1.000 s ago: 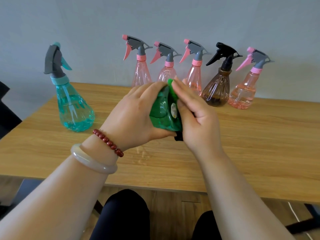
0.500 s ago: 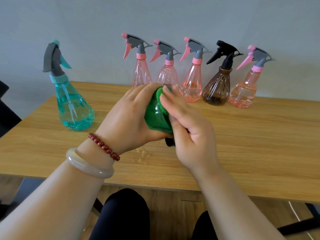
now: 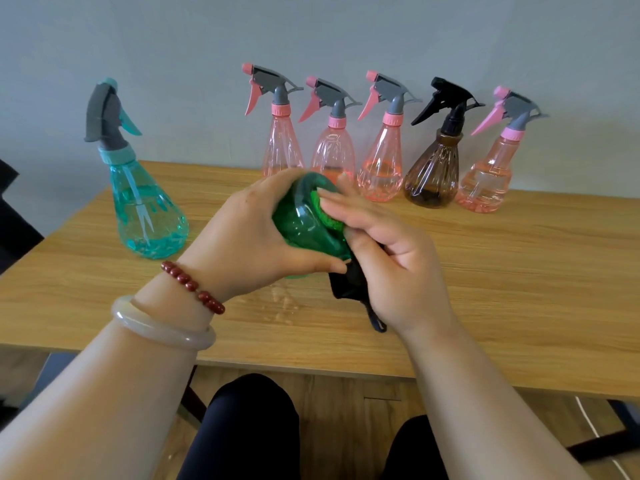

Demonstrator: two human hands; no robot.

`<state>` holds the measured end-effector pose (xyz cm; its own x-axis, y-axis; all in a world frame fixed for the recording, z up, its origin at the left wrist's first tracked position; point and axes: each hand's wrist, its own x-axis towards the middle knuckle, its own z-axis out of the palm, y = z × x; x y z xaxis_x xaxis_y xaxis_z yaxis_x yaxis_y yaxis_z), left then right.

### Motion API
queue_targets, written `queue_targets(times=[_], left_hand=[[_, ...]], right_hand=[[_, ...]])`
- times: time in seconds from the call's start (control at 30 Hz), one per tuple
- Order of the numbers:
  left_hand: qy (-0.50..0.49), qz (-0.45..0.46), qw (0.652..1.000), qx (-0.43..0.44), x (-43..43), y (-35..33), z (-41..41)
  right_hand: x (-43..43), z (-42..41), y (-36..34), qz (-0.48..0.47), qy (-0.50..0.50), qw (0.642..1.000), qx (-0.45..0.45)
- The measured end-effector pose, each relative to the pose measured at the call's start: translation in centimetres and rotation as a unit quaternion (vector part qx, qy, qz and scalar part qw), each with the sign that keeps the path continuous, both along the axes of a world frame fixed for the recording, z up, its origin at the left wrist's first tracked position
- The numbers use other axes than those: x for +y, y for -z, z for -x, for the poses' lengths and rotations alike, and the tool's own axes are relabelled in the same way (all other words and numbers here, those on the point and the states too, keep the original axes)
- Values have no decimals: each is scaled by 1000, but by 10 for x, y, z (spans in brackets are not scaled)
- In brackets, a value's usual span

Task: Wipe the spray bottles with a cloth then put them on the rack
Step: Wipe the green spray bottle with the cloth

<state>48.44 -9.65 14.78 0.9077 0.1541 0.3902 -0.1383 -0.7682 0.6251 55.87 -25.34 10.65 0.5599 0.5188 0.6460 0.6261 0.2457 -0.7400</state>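
A green spray bottle (image 3: 306, 226) lies tilted above the table, its base turned away from me and its black spray head (image 3: 349, 285) pointing toward me. My left hand (image 3: 242, 237) grips the bottle's body from the left. My right hand (image 3: 391, 251) presses a green cloth (image 3: 329, 211) against the bottle's right side, fingers laid over the cloth, which is mostly hidden beneath them.
On the wooden table (image 3: 502, 271) a teal spray bottle (image 3: 145, 206) stands at the left. A row along the wall holds several pink bottles (image 3: 381, 174) and one brown bottle (image 3: 433, 174). A few water drops (image 3: 284, 303) lie below the hands. No rack shows.
The cloth and my right hand have slid along the bottle's side, further round its base. The bottle has tipped a little more and its black spray head now shows below my right palm.
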Motion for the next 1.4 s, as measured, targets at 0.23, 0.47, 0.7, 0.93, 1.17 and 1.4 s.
queue_targets(times=[0.23, 0.47, 0.7, 0.93, 1.17, 1.4], left_hand=[[-16, -6, 999, -48, -2, -23, -6], [-42, -3, 998, -51, -7, -19, -12], [-56, -35, 996, -58, -5, -18, -8], [-69, -3, 995, -74, -3, -16, -6], [-56, 10, 996, -65, -8, -10, -9], [-23, -41, 995, -93, -7, -10, -5]], right_hand=[[-7, -10, -17, 9, 19, 994, -104], [-5, -2, -9, -14, 64, 993, -96], [-9, -19, 2, 9, 92, 993, -70], [-4, -2, -3, -17, 78, 987, -138], [-2, -10, 3, -17, 118, 991, -57], [-5, -18, 4, -26, 116, 990, -82]])
